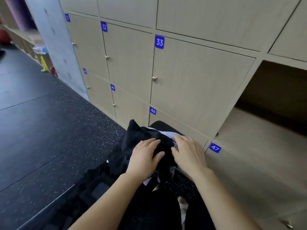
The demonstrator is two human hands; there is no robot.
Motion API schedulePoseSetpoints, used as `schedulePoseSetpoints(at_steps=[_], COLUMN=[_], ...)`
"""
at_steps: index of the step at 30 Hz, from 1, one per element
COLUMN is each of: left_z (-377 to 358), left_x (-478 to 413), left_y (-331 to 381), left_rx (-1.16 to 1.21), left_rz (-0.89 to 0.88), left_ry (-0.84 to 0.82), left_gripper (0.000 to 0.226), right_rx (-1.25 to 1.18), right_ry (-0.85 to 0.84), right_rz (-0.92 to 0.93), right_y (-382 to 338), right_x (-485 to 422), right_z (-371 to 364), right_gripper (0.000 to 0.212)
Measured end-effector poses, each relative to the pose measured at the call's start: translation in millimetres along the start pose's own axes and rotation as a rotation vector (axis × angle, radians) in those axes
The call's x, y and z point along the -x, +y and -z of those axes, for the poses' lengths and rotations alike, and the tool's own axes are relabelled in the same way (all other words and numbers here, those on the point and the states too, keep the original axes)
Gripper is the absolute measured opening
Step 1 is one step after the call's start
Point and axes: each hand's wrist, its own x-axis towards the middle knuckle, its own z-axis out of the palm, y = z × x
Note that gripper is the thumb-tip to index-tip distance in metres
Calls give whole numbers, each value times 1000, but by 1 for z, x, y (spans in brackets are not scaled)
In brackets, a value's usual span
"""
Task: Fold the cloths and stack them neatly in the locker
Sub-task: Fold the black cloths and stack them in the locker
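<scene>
A heap of black cloths (141,135) with some white cloth (166,132) showing lies low in front of me, below locker door 48. My left hand (144,158) rests flat on the black cloth with fingers spread. Beside it, my right hand (187,153) lies on the pile's right side, fingers straight and touching the white edge. An open locker compartment (259,130) with a bare wooden floor stands to the right, above the door numbered 47.
Closed tan locker doors with blue number tags 32, 33 (159,42), 48, 49 fill the wall ahead. A dark speckled rubber floor (49,138) stretches left. A grey concrete pillar (54,39) stands at the far left, with a yellow object at its base.
</scene>
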Motion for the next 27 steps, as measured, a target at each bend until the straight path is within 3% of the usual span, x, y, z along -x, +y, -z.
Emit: schedulePoseSetpoints(at_steps=[5,9,13,15,18,22,24,27], left_z=[18,23,11,4,-3,-8,-3,5], left_x=[-13,-17,-12,-5,3,6,7,5], left_y=[-61,-93,-109,-110,-106,-95,-81,-69], left_rx=[26,85,243,290,418,752,948,1134], left_rz=[200,432,735,820,886,900,908,914], left_ry=[73,134,117,84,76,167,214,275], left_gripper=[45,49,62,65,59,32,19,18], right_rx=[-99,-302,-594,-693,-774,-894,-962,-1105], right_ry=[-43,-110,-307,-344,-318,-293,-274,-264], right_rz=[13,-13,-65,-94,-147,-184,-194,-197], right_y=[-14,-36,-60,-65,-67,-61,-55,-47], right_x=[-53,-88,-109,-109,-105,-99,-93,-84], right_z=[-31,-45,-64,-74,-82,-80,-72,-56], right_gripper=[27,40,54,49,37,11,8,11])
